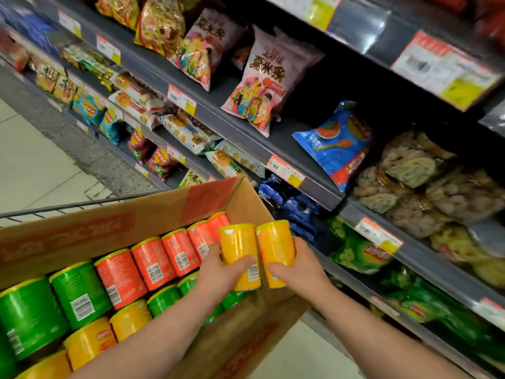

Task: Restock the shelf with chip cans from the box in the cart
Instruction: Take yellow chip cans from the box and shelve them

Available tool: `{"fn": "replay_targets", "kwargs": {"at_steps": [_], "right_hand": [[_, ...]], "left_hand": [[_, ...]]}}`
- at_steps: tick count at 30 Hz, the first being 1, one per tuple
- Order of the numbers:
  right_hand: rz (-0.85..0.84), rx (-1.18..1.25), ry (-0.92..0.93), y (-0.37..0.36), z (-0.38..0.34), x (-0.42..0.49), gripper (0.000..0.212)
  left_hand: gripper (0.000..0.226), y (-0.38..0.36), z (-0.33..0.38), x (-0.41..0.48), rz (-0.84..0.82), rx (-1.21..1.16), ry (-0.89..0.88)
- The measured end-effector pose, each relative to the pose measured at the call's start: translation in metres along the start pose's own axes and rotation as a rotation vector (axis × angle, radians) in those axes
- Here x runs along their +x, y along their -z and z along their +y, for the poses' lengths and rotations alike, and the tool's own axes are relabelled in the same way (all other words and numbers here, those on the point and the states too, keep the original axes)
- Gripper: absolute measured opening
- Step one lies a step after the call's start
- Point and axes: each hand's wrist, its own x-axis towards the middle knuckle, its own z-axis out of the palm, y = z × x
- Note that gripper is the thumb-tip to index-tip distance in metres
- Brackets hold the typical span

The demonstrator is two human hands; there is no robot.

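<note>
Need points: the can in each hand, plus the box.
left-hand can (pixel 238 242): head view, upper side, above the fingers.
right-hand can (pixel 276 242): head view, upper side, above the fingers.
box (pixel 82 233): head view, far cardboard wall.

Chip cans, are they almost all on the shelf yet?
Not nearly. Done: the box is open, with a gap near the hands. In hand: the left hand grips a yellow can and the right hand a second can, above the box. Left: green cans, orange cans and more yellow ones fill the box; no cans show on the shelf.
</note>
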Motion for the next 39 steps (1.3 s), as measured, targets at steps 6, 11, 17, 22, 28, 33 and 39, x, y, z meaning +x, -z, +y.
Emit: {"fn": "replay_targets", "kwargs": {"at_steps": [6,11,17,22,28,33,39], "right_hand": [[0.152,0.197,0.022,0.041,0.041,-0.069,0.045],[0.286,0.299,-0.028,0.068,0.099,-0.147,0.051],[0.479,0.408,-0.125,0.090,0.185,-0.258,0.050],[0.637,0.485,-0.177,0.103,0.247,-0.345,0.047],[0.779,0.579,-0.252,0.107,0.307,-0.425,0.045],[0.856,0.616,-0.277,0.113,0.341,-0.464,0.046],[0.890,0.674,-0.254,0.132,0.360,-0.475,0.048]], "left_hand": [[0.065,-0.042,0.017,-0.053,-0.126,0.068,-0.098],[0.080,-0.091,0.010,-0.118,-0.229,0.152,-0.159],[0.063,-0.159,-0.010,-0.209,-0.433,0.280,-0.237],[0.052,-0.214,-0.029,-0.283,-0.594,0.326,-0.312],[0.048,-0.265,-0.049,-0.354,-0.750,0.360,-0.374],[0.057,-0.299,-0.058,-0.393,-0.833,0.406,-0.385],[0.050,-0.332,-0.050,-0.414,-0.897,0.431,-0.414]]}}
